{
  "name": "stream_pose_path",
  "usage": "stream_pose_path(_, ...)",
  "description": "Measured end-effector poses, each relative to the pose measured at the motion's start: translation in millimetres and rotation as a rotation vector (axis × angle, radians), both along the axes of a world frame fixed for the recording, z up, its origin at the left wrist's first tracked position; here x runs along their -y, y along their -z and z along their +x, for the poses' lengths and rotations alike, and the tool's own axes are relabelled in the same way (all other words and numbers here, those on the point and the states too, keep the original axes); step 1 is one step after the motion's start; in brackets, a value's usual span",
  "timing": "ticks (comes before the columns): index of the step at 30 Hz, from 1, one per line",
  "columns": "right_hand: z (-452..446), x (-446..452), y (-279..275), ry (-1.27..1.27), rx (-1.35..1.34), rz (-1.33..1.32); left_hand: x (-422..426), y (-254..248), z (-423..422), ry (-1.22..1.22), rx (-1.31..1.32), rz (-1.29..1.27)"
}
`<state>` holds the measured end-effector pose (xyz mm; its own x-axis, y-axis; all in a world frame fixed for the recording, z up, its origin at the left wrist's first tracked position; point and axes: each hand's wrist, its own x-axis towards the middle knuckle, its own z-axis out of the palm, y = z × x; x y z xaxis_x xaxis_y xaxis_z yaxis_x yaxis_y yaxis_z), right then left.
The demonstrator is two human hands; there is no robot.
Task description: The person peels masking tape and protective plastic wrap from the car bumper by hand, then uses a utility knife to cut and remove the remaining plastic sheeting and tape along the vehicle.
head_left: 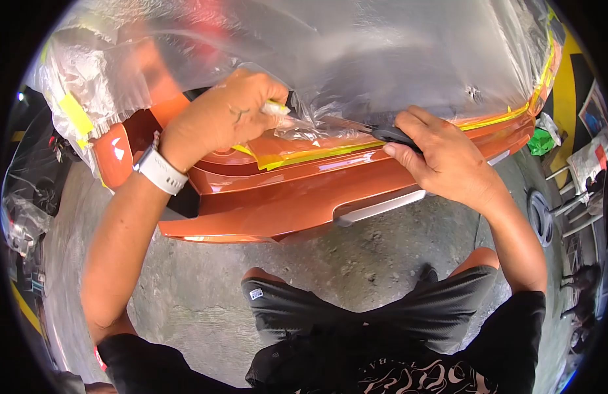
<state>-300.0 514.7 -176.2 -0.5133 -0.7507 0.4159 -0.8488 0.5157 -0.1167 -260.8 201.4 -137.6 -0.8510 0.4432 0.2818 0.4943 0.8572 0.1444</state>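
Clear plastic sheeting (396,59) covers an orange car panel (264,207). Yellow masking tape (304,157) runs along the sheeting's lower edge. My left hand (241,108), with a white watch on its wrist, is closed on a bunched edge of the sheeting; a crumpled bit of yellow-and-white tape (276,107) sticks out by its fingers. My right hand (442,154) is wrapped round the black handle of a pair of scissors (389,134). Their blades point left into the gathered plastic between my hands. Part of the handle is hidden by my fingers.
Below the panel lies a grey concrete floor (205,308), with my knees close to the panel's edge. Rolled hose or rings (540,218) and a rack with a green bag (543,140) stand at the right. Plastic-wrapped items (28,220) are at the far left.
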Motion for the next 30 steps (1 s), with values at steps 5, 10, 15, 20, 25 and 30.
stream_pose_path(5, -3.7, -2.1, 1.6, 0.009, 0.031, -0.001, -0.4, -6.9, -2.6, -0.088, 0.115, 0.083)
stream_pose_path(10, -4.4, -4.0, 2.4, -0.042, -0.027, -0.077, 9.4, -3.4, -5.8, -0.126, 0.207, 0.202)
stream_pose_path(15, -1.9, -3.7, -0.6, 0.0, -0.018, -0.084, -3.9, 1.4, 12.2, -0.27, 0.205, 0.536)
stream_pose_path(20, -5.8, -8.1, 4.8, 0.077, 0.0, -0.059, 6.5, 20.4, -9.4, -0.056, -0.037, 0.339)
stream_pose_path(25, -8.4, -17.2, 6.2, 0.109, 0.008, -0.021, -15.7, 2.7, -2.1, -0.18, 0.333, 0.529)
stream_pose_path(30, -8.3, -21.7, 3.4, 0.112, -0.034, 0.024, -21.5, 2.4, -4.3, -0.223, 0.421, 0.59)
